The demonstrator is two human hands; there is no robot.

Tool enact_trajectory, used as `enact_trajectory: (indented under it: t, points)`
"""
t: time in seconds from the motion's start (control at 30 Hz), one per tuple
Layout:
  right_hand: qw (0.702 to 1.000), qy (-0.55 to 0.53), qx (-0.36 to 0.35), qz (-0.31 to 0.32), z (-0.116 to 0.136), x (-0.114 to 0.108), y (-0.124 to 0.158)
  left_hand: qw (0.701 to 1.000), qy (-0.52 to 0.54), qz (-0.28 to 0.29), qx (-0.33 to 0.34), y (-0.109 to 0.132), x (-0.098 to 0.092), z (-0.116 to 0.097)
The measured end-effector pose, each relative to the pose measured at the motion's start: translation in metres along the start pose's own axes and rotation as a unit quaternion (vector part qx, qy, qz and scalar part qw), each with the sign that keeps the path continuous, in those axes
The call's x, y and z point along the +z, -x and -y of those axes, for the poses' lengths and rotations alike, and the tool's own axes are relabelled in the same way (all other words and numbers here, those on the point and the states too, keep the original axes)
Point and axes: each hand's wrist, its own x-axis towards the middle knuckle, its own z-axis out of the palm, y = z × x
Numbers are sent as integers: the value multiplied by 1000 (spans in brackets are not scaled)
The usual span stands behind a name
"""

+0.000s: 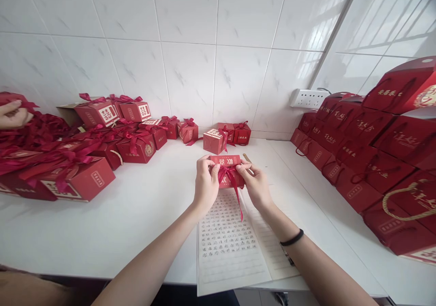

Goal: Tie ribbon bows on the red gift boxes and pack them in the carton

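Observation:
A small red gift box point(227, 163) with gold characters is held between both hands above the white table point(136, 215). My left hand point(205, 183) grips its left side with fingers curled. My right hand point(255, 184) pinches the dark red ribbon point(231, 179) at the box's front, and a ribbon tail hangs down over the open writing book point(231, 247). A black band circles my right wrist.
Finished red ribbon-tied boxes point(136, 147) crowd the left and the back wall. Red gift bags point(374, 156) with cord handles line the right side. Another person's hand point(12, 114) reaches in at the far left. A white power strip point(308, 98) sits on the wall.

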Motion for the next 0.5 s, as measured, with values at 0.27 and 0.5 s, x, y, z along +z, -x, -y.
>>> enact_trajectory:
  t: [0.27,0.5]
  points:
    - [994,-92,47,21,-4,-2,-3,1000,0,0,-16,-1,1,-2]
    - [988,-134,68,31,-3,-1,-3,1000,-5,7,-29,-2,0,-4]
